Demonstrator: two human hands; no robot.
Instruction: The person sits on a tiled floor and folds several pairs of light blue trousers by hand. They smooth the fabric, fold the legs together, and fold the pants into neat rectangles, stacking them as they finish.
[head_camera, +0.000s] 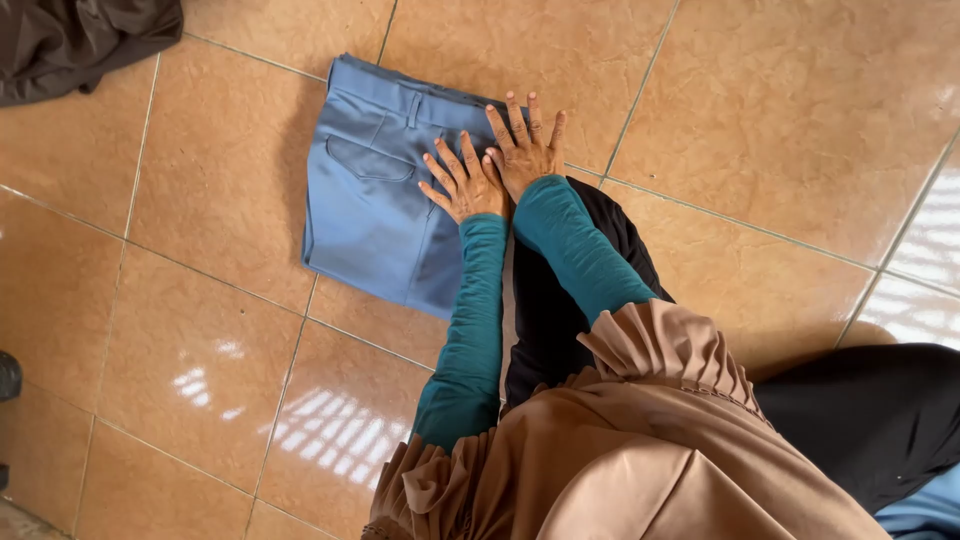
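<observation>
Head camera, looking down: a person kneels on an orange-brown tiled floor (750, 120). Folded blue trousers (375, 190) lie flat on the tiles just ahead of the knees, back pocket facing up. The left hand (465, 185) and right hand (525, 150) rest side by side on the trousers' right edge, palms down, fingers spread, gripping nothing. Teal sleeves cover both arms. A dark garment (80, 40) lies crumpled in the top left corner, well apart.

Both hands cover part of the folded blue trousers (375, 200). Far left of them, a dark garment (75, 40) is cut off by the frame's top corner.
</observation>
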